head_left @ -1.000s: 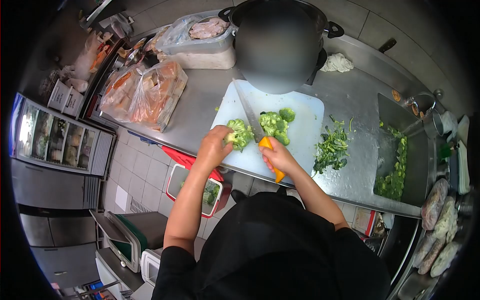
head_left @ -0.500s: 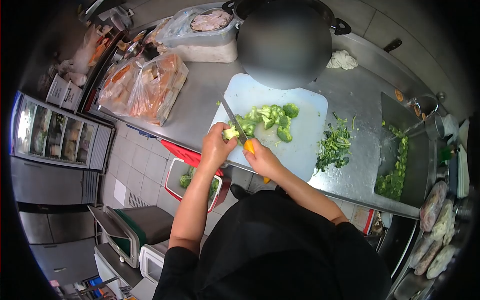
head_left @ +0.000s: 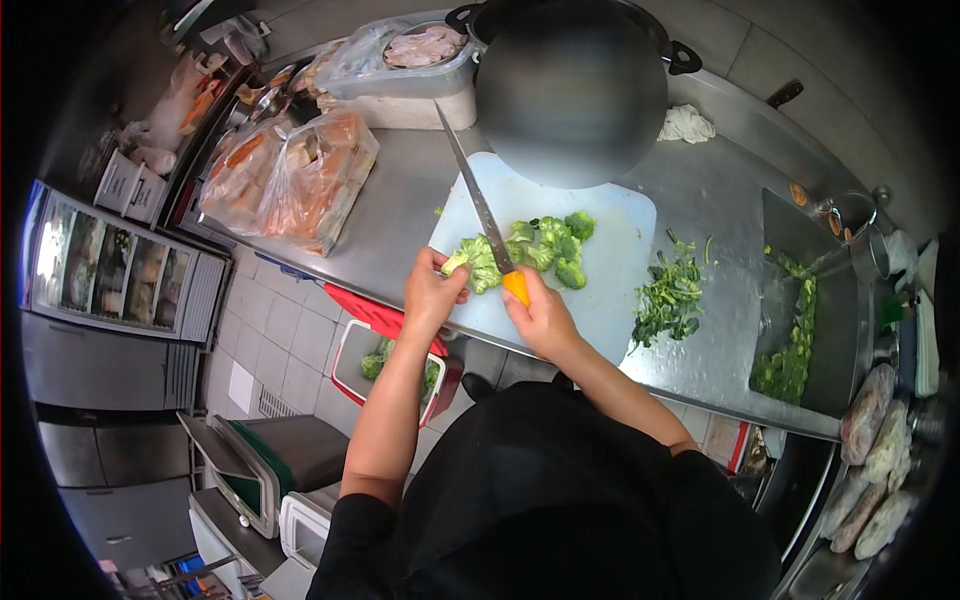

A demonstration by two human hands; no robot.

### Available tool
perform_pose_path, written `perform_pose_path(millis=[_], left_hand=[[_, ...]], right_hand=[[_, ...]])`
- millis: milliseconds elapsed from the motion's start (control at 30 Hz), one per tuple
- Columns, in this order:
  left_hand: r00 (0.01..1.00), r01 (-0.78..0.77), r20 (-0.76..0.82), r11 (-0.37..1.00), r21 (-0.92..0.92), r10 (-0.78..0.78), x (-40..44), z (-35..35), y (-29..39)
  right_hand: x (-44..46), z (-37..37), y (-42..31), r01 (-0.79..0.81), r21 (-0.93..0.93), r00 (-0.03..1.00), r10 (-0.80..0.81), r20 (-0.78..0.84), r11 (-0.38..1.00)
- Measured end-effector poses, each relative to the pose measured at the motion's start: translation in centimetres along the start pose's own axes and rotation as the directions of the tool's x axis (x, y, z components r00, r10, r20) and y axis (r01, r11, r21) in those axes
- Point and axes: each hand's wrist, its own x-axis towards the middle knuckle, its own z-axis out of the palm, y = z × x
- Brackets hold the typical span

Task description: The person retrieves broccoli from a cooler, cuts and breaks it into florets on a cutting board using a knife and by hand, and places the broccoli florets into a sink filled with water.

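Note:
My right hand (head_left: 546, 318) is closed around the yellow handle of a long kitchen knife (head_left: 478, 202). The blade points away from me and to the left, over the cutting board. My left hand (head_left: 430, 296) pinches a pale broccoli piece (head_left: 456, 263) at the board's near left edge. Cut broccoli florets (head_left: 550, 240) lie in a loose row across the white cutting board (head_left: 615, 310). Some sit against the blade near the handle, and I cannot tell whether the knife touches them.
Chopped leaves and stems (head_left: 668, 295) lie right of the board. Further right, more greens (head_left: 795, 345) fill part of the sink (head_left: 835, 360). Bagged food (head_left: 315, 180) sits left on the steel counter. Below, a red-rimmed cooler (head_left: 436, 405) holds broccoli.
The knife has come up and right, with more blade showing beyond the board. My right hand has moved slightly right. My left hand stays near the same spot, still on a broccoli piece.

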Motion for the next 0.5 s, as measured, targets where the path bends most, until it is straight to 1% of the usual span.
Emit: perform_pose_path(millis=[33,67,100,133,200,233,267,300,333,367,433,467,500], left_hand=[[1.0,0.018,-0.008,1.0,0.004,-0.018,0.0,0.3,0.0],[1.0,0.021,-0.005,1.0,0.004,-0.021,0.0,0.6,-0.1],[1.0,0.022,0.003,0.998,0.056,-0.023,-0.1,0.8,0.3],[1.0,0.024,0.009,0.994,0.107,-0.025,-0.3,1.0,0.4],[0.999,0.03,0.007,0.995,0.092,-0.031,-0.2,0.9,0.4],[0.999,0.036,0.004,0.996,0.077,-0.036,-0.1,0.7,0.4],[0.999,0.038,0.002,0.996,0.076,-0.038,-0.3,0.6,0.2],[0.999,0.04,-0.02,0.999,0.033,-0.039,-0.3,0.6,-0.1],[0.998,0.036,-0.042,0.999,-0.011,-0.036,-0.1,0.6,-0.4],[0.998,0.03,-0.047,0.999,-0.016,-0.031,0.2,0.6,-1.6],[0.981,-0.118,-0.174,0.979,-0.165,0.089,0.1,0.6,-4.3],[0.981,-0.112,-0.173,0.98,-0.166,0.083,-0.4,0.6,-5.1],[0.964,-0.148,-0.23,0.987,-0.061,0.131,-1.0,0.5,-4.9]], right_hand=[[0.1,0.5,0.1,-0.005,-0.001,1.0,0.005,-0.002,1.0],[0.3,1.1,0.6,-0.061,-0.041,0.996,0.064,0.057,0.997],[0.4,1.6,1.2,-0.114,-0.084,0.986,0.123,0.115,0.99],[0.3,2.0,2.4,-0.117,-0.085,0.985,0.126,0.116,0.99],[0.7,2.7,4.4,-0.034,-0.175,0.988,0.06,0.143,0.984],[1.4,1.9,3.7,-0.028,-0.175,0.988,0.055,0.148,0.984],[2.0,0.7,3.1,-0.299,0.043,0.908,0.271,0.32,0.953],[2.3,-0.4,2.7,-0.568,0.2,0.754,0.406,0.517,0.799],[1.9,-0.6,2.8,-0.578,0.368,0.787,0.379,0.487,0.728],[1.9,-1.0,3.3,-0.573,0.364,0.789,0.374,0.487,0.734],[1.3,-2.0,4.3,-0.563,0.403,0.821,0.433,0.372,0.721],[1.1,-2.5,4.7,-0.567,0.399,0.82,0.444,0.362,0.721],[0.9,-3.0,4.7,-0.57,0.397,0.817,0.448,0.363,0.719]])
